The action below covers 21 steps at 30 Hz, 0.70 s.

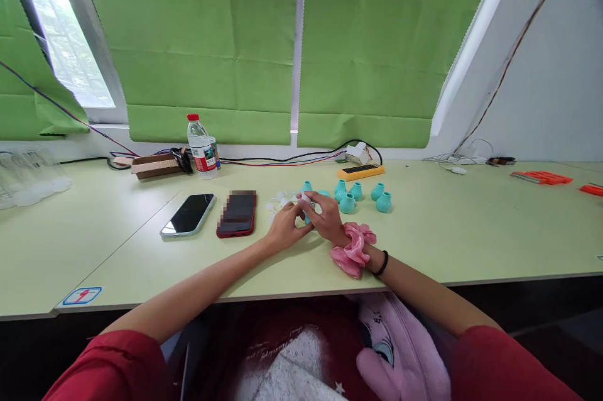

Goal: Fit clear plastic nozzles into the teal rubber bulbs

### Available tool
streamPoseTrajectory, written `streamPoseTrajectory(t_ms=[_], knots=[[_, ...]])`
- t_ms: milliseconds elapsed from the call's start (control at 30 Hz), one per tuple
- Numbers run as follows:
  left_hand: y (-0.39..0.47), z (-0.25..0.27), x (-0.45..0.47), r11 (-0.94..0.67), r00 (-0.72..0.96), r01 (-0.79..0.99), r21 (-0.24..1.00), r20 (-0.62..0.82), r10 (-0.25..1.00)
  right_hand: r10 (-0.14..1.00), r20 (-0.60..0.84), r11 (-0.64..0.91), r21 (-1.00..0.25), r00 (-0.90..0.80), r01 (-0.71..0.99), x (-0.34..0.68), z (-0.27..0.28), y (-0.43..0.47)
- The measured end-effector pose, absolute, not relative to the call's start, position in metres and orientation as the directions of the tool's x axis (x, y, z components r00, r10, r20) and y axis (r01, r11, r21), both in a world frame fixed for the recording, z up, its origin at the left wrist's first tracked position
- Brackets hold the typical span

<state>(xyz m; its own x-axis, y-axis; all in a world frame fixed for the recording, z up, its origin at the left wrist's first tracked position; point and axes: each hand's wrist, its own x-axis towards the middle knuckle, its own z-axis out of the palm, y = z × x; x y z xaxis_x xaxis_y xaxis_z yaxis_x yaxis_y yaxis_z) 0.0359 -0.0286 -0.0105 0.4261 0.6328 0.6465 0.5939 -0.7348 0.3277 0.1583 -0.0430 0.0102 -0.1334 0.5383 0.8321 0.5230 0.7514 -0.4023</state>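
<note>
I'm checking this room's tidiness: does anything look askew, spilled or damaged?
The far-left green blind looks askew: its lower part is rumpled beside the uncovered window, while the other blinds hang flatter. No spill shows.

head-worn view, facing forward and down, near table (471,225)

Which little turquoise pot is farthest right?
The front turquoise pot of the right-hand pair: its partner sits slightly left, and the other pots are farther left.
</note>
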Motion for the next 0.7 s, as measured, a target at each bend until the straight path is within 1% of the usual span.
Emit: streamPoseTrajectory(t_ms=[133,200,267,333,400,500,700], knots=[[-0.032,-0.004,0.031,-0.739,0.401,0.554,0.384,0.654,0.641,0.548,0.833,0.741,-0.443,-0.073,0.504,0.161,0.019,-0.039],[-0.035,0.0,0.028,-0.752,0.383,0.516,0.41,0.676,0.63,0.528,0.849,0.742,-0.473,0.02,0.476,0.168,0.03,-0.033],[-0.037,0.004,0.025,-0.761,0.377,0.507,0.406,0.689,0.618,0.494,0.857,0.746,-0.504,0.146,0.436,0.179,0.041,-0.025],[-0.038,0.007,0.023,-0.766,0.401,0.536,0.355,0.691,0.601,0.469,0.846,0.756,-0.533,0.254,0.381,0.191,0.048,-0.015],[-0.037,0.008,0.022,-0.767,0.45,0.579,0.274,0.677,0.582,0.473,0.825,0.758,-0.56,0.307,0.335,0.201,0.048,-0.007],[-0.034,0.011,0.02,-0.754,0.518,0.639,0.151,0.64,0.567,0.496,0.816,0.73,-0.577,0.296,0.367,0.207,0.041,-0.001],[-0.03,0.021,0.018,-0.676,0.586,0.734,-0.066,0.567,0.58,0.494,0.838,0.694,-0.541,0.232,0.476,0.201,0.034,-0.01]])
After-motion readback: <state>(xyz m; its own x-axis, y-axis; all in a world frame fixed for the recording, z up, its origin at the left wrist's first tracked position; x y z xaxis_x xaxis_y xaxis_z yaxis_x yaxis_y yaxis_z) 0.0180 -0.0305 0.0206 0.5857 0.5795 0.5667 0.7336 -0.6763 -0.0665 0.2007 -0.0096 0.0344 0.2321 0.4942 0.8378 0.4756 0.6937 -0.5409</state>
